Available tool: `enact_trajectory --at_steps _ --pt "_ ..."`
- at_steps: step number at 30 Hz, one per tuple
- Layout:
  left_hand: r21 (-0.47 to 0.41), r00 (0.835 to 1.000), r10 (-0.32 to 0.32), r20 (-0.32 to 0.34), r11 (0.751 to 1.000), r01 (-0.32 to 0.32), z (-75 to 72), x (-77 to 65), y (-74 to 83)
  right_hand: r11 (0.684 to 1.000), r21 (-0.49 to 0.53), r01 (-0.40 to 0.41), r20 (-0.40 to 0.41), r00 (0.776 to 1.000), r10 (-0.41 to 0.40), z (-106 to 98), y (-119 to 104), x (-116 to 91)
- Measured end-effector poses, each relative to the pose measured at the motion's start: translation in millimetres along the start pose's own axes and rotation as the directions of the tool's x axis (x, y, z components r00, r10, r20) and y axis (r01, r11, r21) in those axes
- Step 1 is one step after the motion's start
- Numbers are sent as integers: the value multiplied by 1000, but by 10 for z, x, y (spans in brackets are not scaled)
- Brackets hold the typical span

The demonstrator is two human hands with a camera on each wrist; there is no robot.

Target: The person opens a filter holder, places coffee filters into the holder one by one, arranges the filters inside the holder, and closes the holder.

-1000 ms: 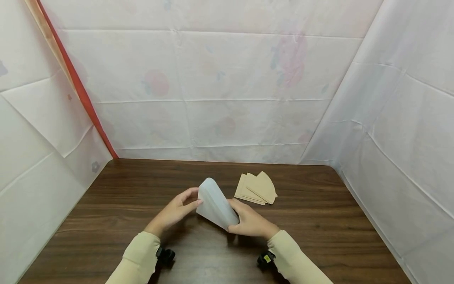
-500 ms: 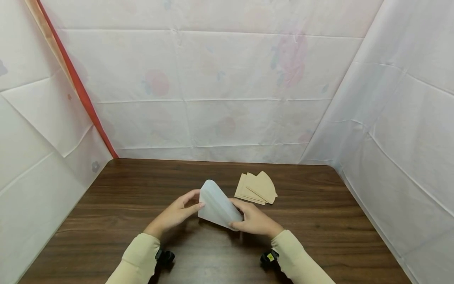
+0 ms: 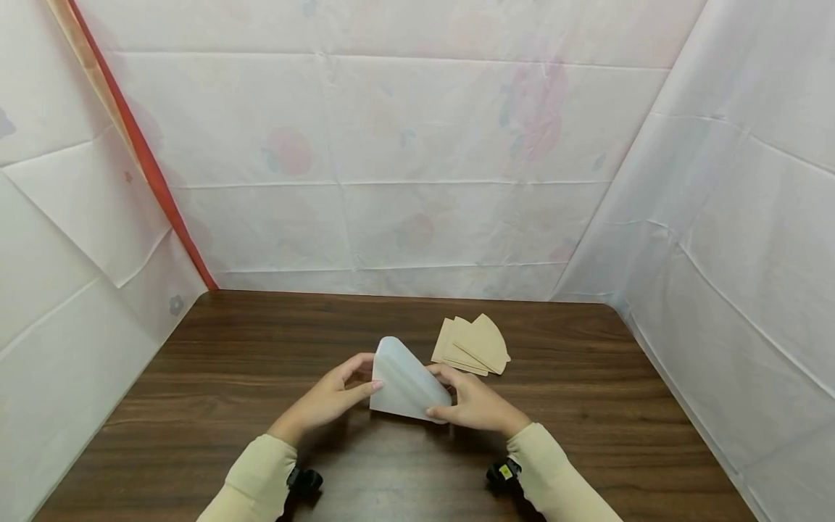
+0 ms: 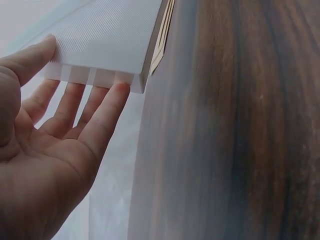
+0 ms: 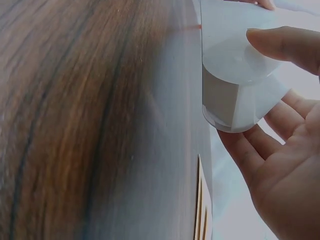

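A whitish, translucent plastic filter paper holder (image 3: 406, 388), a flat wedge with rounded corners, is held between both hands above the table. My left hand (image 3: 329, 399) pinches its left edge, thumb on the near face and fingers along the edge behind. The left wrist view shows fine ribbing on the holder (image 4: 110, 37). At its lower right corner, my right hand (image 3: 476, 402) grips with the thumb on one face and fingers on the other. A rounded end with a gap between the holder's walls (image 5: 235, 60) appears in the right wrist view. Several tan cone coffee filters (image 3: 483, 344) lie fanned behind the right hand.
A dark wood-grain table (image 3: 274, 326) carries everything. White printed cloth (image 3: 417, 145) hangs along the back and both sides, with a red strip (image 3: 153, 181) at the left corner. Black wrist cameras (image 3: 305, 482) sit below both wrists.
The holder has shifted slightly right and toward me, and its lower edge has turned closer to level. Both hands have moved with it. The tan filters have stayed put.
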State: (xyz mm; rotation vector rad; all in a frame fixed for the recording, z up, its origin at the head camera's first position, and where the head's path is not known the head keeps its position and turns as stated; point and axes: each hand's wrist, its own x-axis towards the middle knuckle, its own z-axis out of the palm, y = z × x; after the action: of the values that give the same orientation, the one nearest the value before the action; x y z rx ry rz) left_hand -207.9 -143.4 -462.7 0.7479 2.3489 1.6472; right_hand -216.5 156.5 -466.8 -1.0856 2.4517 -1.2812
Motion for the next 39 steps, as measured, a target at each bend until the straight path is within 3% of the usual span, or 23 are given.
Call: enact_trajectory --at_steps 21,39 --pt "4 1000 4 3 1000 -4 139 -11 -3 998 -11 -57 -20 998 57 -43 55 -60" --pt "-9 1000 -5 28 1000 5 189 -26 -55 998 -66 -17 -27 1000 16 -9 70 -102"
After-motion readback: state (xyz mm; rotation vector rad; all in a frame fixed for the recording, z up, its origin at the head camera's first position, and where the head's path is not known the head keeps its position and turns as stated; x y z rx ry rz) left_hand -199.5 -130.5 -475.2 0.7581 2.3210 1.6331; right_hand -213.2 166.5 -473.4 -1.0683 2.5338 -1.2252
